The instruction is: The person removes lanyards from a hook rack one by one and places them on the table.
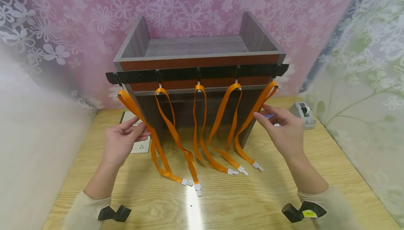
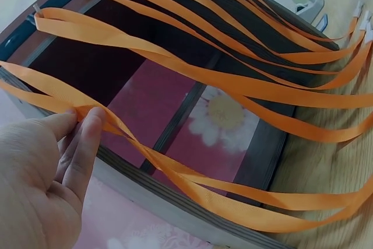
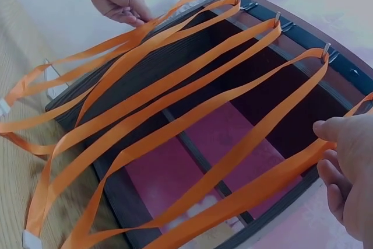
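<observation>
Head view: a wood-grain tabletop [image 1: 142,202] stands before a pink, flower-printed wall covering [image 1: 195,5], with paler floral covering at the right. A grey shelf unit [image 1: 180,62] stands on the tabletop. Its upper part is an open-topped compartment between two side panels; below lies a dark, open lower space, through which both wrist views show pink flowered material. Across the unit's front runs one black bar [image 1: 221,73] bearing five hooks [image 1: 199,82].

Five orange lanyards hang in a row, one per hook, each ending in a white clip [image 1: 197,187], five in all; whether every clip touches the tabletop cannot be told. The left hand [image 1: 123,139] pinches the leftmost lanyard [image 1: 153,133] below its hook, thumb and fingers together on the strap. The right hand [image 1: 282,124] likewise pinches the rightmost lanyard [image 1: 261,101], thumb and fingers meeting on it. The three middle lanyards hang between the two hands.

Also present: one paper booklet [image 1: 140,148], partly hidden behind the left hand; one tape dispenser [image 1: 306,119], beyond the right hand; and two pale sleeves [image 1: 88,209], each with a black band.
</observation>
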The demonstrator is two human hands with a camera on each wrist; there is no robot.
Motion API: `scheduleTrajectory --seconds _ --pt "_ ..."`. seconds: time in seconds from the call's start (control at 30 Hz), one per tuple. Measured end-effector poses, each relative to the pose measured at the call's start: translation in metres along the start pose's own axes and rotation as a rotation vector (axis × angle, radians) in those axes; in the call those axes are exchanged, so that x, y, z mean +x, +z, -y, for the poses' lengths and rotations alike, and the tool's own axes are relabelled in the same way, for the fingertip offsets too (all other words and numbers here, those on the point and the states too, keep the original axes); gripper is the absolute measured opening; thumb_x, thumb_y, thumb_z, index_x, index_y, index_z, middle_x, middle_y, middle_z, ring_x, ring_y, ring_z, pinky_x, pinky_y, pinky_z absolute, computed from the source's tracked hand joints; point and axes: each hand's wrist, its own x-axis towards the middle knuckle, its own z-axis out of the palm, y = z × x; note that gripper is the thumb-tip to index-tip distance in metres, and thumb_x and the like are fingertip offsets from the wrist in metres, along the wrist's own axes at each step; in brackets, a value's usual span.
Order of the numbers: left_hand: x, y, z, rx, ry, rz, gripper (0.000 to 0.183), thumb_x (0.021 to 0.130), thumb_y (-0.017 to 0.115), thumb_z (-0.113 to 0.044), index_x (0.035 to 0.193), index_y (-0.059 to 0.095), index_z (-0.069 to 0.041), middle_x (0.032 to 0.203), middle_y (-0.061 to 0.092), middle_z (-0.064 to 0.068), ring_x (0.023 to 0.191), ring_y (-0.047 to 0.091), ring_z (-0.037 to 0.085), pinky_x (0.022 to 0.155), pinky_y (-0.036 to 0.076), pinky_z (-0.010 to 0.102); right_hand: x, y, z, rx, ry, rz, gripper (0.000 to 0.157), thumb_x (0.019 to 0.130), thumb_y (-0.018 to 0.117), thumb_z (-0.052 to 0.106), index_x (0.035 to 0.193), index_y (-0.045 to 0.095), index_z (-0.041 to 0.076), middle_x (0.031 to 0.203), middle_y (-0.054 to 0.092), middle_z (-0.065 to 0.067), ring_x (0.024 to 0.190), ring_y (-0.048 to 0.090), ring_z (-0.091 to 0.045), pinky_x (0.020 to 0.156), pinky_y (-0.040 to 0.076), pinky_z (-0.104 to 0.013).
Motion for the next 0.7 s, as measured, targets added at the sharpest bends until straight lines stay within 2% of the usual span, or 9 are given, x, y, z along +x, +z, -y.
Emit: scheduleTrajectory --seconds 0.23,0.47,0.7 --pt "0.006 0.001 0.005 0.047 0.001 -0.003 0.057 0.098 0.066 -0.016 0.144 0.045 0.009 0.083 0.077 -0.010 0.076 0.076 0.011 0.072 0.064 0.027 0.006 0.010 0.004 0.040 0.041 -0.081 0.019 0.081 0.084 0.008 0.099 0.080 0.003 0.080 0.071 0.025 0.059 0.063 -0.001 0.049 0.049 -0.011" --pt "0.013 0.001 0.006 0.052 0.011 -0.013 0.057 0.098 0.066 -0.016 0.145 0.044 0.009 0.084 0.077 -0.010 0.077 0.077 0.014 0.073 0.064 0.028 0.011 0.017 0.008 0.066 0.066 -0.129 0.019 0.082 0.084 0.014 0.094 0.080 0.000 0.075 0.071 0.020 0.053 0.061 -0.004 0.047 0.053 -0.014" --pt "0.014 0.006 0.007 0.047 -0.020 -0.029 0.053 0.097 0.066 -0.014 0.142 0.048 0.008 0.082 0.076 -0.010 0.074 0.076 0.011 0.074 0.064 0.030 0.007 0.018 0.009 0.026 0.098 -0.158 0.020 0.083 0.083 0.019 0.092 0.080 0.002 0.073 0.070 0.022 0.048 0.060 -0.005 0.043 0.051 -0.016"
